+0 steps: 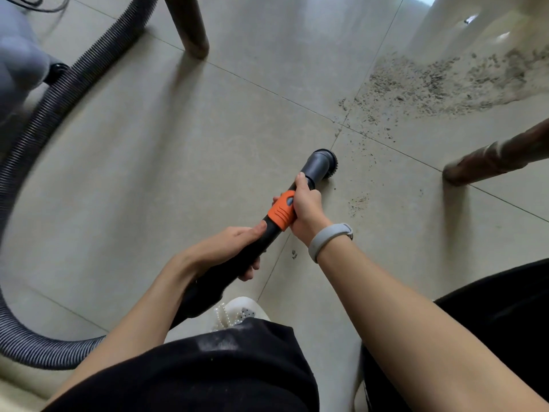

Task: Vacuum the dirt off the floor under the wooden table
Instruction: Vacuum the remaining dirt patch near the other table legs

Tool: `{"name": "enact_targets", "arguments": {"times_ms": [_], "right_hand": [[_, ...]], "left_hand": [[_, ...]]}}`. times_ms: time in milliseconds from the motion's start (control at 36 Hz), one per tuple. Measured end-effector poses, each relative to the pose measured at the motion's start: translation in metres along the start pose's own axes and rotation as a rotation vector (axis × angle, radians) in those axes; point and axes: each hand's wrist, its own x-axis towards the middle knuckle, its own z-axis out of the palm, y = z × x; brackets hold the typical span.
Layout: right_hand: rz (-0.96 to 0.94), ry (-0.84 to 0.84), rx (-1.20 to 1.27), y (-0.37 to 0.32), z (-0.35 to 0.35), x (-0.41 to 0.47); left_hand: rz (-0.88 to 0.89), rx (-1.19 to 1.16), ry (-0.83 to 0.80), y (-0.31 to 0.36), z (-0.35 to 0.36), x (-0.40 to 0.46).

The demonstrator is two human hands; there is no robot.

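Gripping the wand [269,233], hose [44,138] cut off

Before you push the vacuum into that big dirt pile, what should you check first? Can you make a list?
1. Left hand holds the wand: ok.
2. Right hand grips the orange collar: ok.
3. Brush head near the floor: ok; touching, cannot tell.
4. Path to the dirt pile free: ok.
5. Table leg clear of the brush: ok.
6. Hose untangled: ok.

Tiled floor [148,173], scattered dirt [430,84], hose [38,138]
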Motion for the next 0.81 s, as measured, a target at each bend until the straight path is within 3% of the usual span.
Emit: {"name": "enact_targets", "arguments": {"times_ms": [417, 583, 694, 750, 806], "right_hand": [[-0.039, -0.004, -0.065, 0.030, 0.002, 0.005], [0.062, -0.098, -0.125, 0.050, 0.002, -0.005], [0.008, -0.170, -0.125, 0.049, -0.013, -0.003], [-0.091, -0.097, -0.195, 0.052, -0.023, -0.005], [-0.219, 0.083, -0.332, 0.060, -0.037, -0.006]], "left_hand": [[0.075, 0.248, 0.142, -0.019, -0.001, -0.005], [0.139, 0.375, 0.248, -0.028, 0.011, 0.003], [0.144, 0.368, 0.338, -0.032, 0.004, 0.001], [0.147, 0.364, 0.366, -0.032, -0.001, -0.001], [0.148, 0.382, 0.361, -0.032, -0.004, -0.003]]}}
